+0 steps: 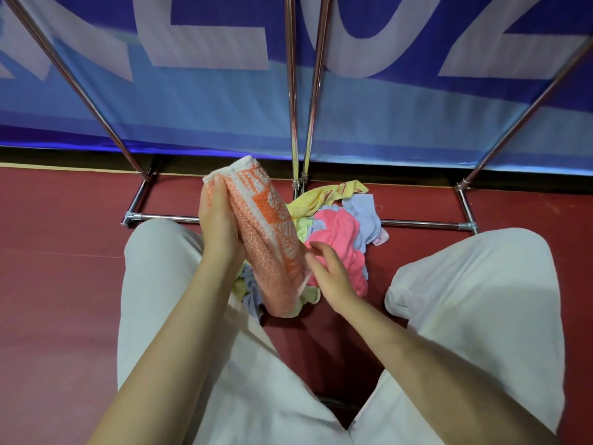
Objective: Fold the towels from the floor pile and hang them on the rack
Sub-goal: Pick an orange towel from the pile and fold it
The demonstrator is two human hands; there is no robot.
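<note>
A dark red floor [64, 268] runs back to a blue banner, with the chrome rack [293, 123] standing between. The floor pile [340, 232] of crumpled towels lies at the rack's foot, just this side of its bottom bar. Above the pile's left edge, the left hand [218, 226] grips the folded orange towel [269, 245], its long axis running from the rack's foot back toward the person. The right hand [330, 277] (fingers spread, holding nothing) touches the towel's near end, so it seems the hand placed to square the fold.
</note>
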